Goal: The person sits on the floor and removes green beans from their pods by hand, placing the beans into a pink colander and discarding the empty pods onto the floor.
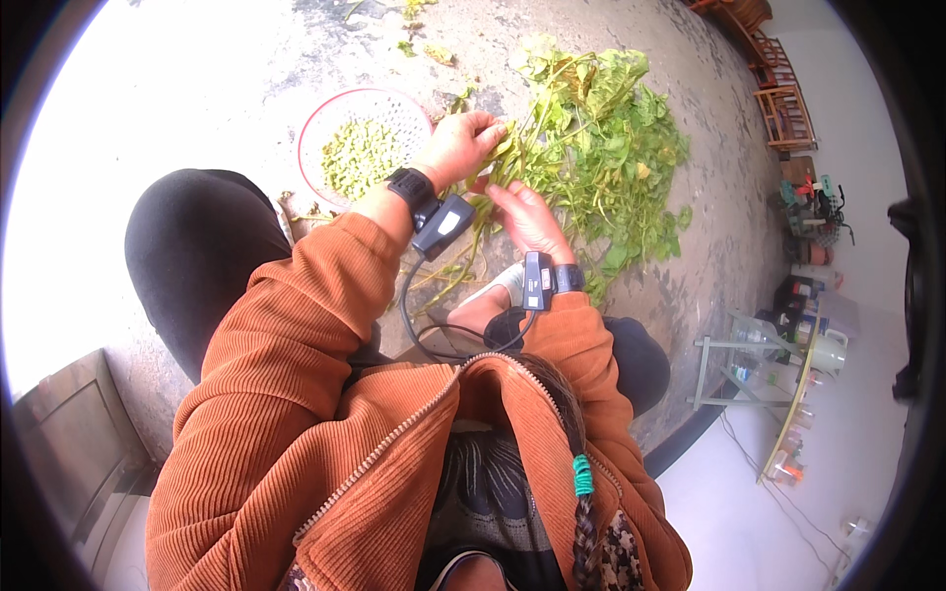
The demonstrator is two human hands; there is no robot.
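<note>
My left hand [464, 146] pinches a green pod or leaf at the stems of a leafy bean plant [521, 151], its thumb against the fingers. Just below and to the right, my right hand [528, 218] grips the stems of the same plant, and its fingers are partly hidden behind them. Left of my left hand, a white colander with a red rim [301, 159] stands on the floor. Small green beans or pieces of pod [360, 155] cover part of its bottom. A heap of leafy green plants [628, 162] lies to the right of my hands.
Bare stalks [451, 277] lie on the concrete floor [709, 125] near my foot [488, 299]. Loose leaves [440, 54] are scattered beyond the colander. A black cable [405, 295] links the devices on my wrists. At the right stand wooden chairs [783, 118] and a folding table [802, 391].
</note>
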